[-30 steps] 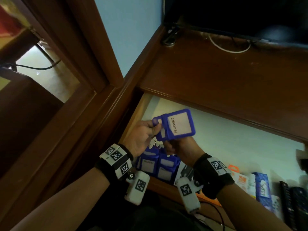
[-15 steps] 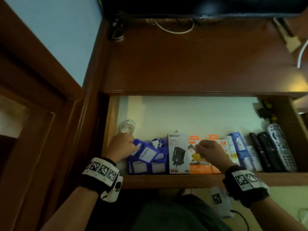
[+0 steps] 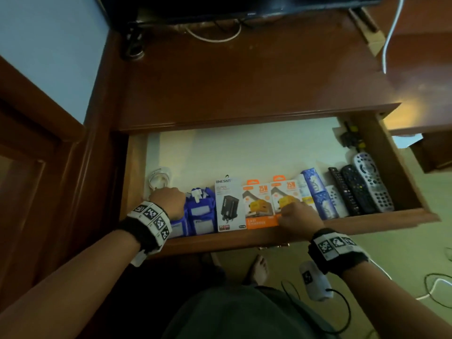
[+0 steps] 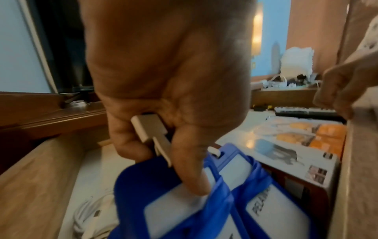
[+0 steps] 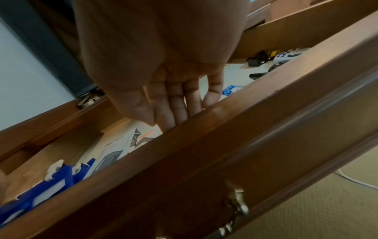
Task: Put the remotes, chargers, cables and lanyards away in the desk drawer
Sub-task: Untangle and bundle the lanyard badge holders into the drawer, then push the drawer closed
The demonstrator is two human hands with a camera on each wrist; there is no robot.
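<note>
**Both hands in the open desk drawer, left hand on a badge holder**

The desk drawer (image 3: 244, 241) stood pulled out under the wooden desktop (image 3: 244, 77). The left hand (image 3: 167, 200) was at the drawer's left end with its fingers (image 4: 190, 169) curled round the white clip (image 4: 150, 131) of a blue badge holder (image 4: 163, 202), gripping it above a second blue holder (image 3: 199, 212) that lay just beside it. A coiled white cable (image 3: 159, 179) lay in the drawer's left corner, just past that hand.

The right hand (image 3: 297, 218) reached over the drawer's front edge; in the right wrist view its fingers (image 5: 175, 103) were nearly straight and pointed down into the drawer behind the front panel, with the thumb lying alongside them. Whether they touched the orange charger box (image 3: 285, 199) beneath could not be told.

Along the front of the drawer, left to right, lay the blue holders, a white-and-black charger box (image 3: 228, 204), two orange charger boxes side by side, blue-and-white packets (image 3: 316, 192), then three remotes (image 3: 359, 189) at the right end, the grey one farthest right. A brass handle (image 5: 237, 203) hung on the drawer front.
</note>
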